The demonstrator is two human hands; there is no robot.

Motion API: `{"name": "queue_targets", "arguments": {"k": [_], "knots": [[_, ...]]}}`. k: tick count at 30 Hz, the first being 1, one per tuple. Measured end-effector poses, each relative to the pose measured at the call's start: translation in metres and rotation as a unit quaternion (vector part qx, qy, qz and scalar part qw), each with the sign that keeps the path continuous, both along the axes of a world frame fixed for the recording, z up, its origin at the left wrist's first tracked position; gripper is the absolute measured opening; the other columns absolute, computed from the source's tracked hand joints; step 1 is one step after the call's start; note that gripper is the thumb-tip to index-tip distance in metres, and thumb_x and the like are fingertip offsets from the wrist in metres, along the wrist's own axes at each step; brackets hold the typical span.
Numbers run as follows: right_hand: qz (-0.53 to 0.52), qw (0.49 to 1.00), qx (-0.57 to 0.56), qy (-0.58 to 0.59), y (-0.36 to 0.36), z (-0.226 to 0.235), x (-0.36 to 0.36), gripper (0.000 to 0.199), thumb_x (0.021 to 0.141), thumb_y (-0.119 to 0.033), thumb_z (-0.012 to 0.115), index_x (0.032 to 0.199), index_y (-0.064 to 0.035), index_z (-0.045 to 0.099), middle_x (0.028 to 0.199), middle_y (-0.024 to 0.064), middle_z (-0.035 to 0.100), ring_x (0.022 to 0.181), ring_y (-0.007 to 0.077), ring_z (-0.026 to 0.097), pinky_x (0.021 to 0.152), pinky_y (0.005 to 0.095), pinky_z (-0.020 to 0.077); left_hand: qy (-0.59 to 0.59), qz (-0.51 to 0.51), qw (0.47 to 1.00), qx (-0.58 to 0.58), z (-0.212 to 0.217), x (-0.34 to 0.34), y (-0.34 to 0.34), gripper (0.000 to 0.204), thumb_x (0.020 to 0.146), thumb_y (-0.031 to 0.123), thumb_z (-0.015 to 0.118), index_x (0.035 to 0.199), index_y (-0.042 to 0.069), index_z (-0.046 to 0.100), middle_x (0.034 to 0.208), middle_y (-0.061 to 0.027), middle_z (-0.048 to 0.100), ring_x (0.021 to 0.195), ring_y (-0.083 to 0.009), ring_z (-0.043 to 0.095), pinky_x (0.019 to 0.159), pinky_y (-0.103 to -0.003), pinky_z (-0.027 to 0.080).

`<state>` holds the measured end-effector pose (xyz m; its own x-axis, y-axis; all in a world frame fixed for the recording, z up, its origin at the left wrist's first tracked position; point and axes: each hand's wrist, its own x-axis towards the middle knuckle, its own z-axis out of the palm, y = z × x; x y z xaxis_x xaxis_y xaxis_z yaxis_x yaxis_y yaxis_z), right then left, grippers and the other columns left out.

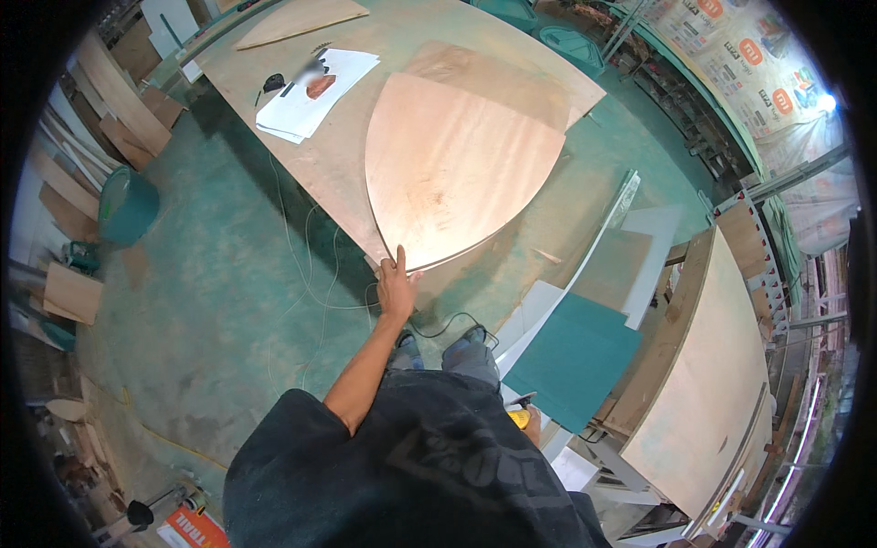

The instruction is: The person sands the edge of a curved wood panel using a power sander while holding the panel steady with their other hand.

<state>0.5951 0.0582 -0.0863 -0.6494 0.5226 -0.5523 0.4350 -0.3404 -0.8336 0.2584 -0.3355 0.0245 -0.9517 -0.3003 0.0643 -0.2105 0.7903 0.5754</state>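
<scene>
A large, pale plywood panel with curved sides [461,173] lies on the worktable, its narrow tip toward me. At that tip my left hand [395,290] touches the panel's edge, index finger stretched forward along it and thumb out to the side. My right hand [533,426] is low at my right side, closed around a yellow tool with a dark end [520,417]. My body hides much of that hand and of the tool, so its exact kind does not show.
Papers [320,96] lie on the worktable [585,96] left of the panel. A green board [575,361] and a large curved wooden piece [699,374] stand at my right. Thin cords [311,247] trail over the floor. A green bin [128,205] stands far left.
</scene>
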Motion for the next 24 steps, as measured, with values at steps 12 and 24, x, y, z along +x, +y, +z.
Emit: {"name": "queue_targets", "arguments": {"k": [12,24], "knots": [[-0.044,0.988,-0.114,-0.091,0.003,0.000,-0.039,0.027,0.097,-0.029,0.067,0.114,-0.0141,0.052,0.105,0.0146,0.064,0.088,0.0401,0.070,0.078,0.0606,0.0605,0.091,-0.044,0.991,-0.082,-0.053,0.003,-0.002,0.088,0.095,0.036,0.077,0.167,0.007,0.033,0.161,-0.0377,0.038,0.144,-0.0500,0.046,0.118,-0.051,0.045],[-0.106,0.964,-0.201,-0.141,0.022,0.009,-0.062,0.022,0.099,-0.027,0.064,0.114,-0.0147,0.052,0.103,0.0114,0.063,0.089,0.0361,0.069,0.078,0.0592,0.0604,0.096,-0.023,0.988,-0.117,-0.045,-0.019,-0.045,0.081,0.095,0.028,0.077,0.160,-0.003,0.040,0.152,-0.0353,0.051,0.129,-0.0473,0.058,0.107,-0.050,0.053]]}}
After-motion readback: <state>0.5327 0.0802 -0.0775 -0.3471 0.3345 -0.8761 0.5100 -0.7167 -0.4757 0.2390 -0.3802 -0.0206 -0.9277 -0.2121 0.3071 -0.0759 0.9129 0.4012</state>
